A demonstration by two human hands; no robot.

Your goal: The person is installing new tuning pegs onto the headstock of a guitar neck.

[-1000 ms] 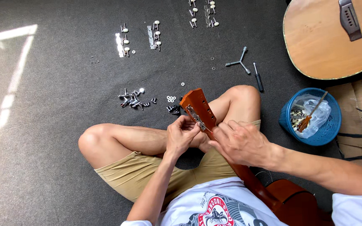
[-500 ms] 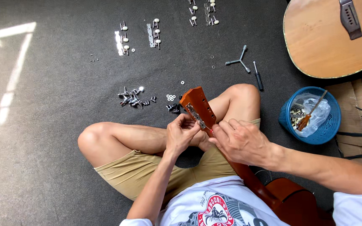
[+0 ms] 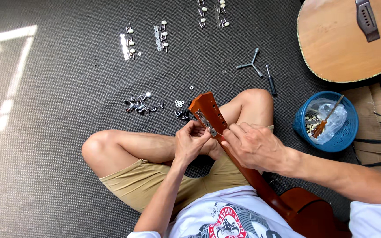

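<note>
A reddish-brown guitar lies across my lap, its headstock (image 3: 207, 107) pointing away from me and its body (image 3: 307, 213) at my right hip. A metal tuner plate (image 3: 203, 120) runs along the headstock's left side. My left hand (image 3: 191, 144) pinches the lower end of that plate with fingertips and thumb. My right hand (image 3: 255, 149) is wrapped over the neck just below the headstock, its fingertips touching the same end of the plate. What lies between the fingertips is hidden.
On the dark carpet lie several tuner sets (image 3: 128, 42), a pile of small metal parts (image 3: 140, 105), washers (image 3: 179, 103), a three-armed wrench (image 3: 252, 66) and a screwdriver (image 3: 270, 82). A blue basket (image 3: 345, 136) and a second guitar body (image 3: 340, 44) are at right.
My fingertips have shifted slightly at the tuner plate. The guitar and the parts on the carpet have not moved.
</note>
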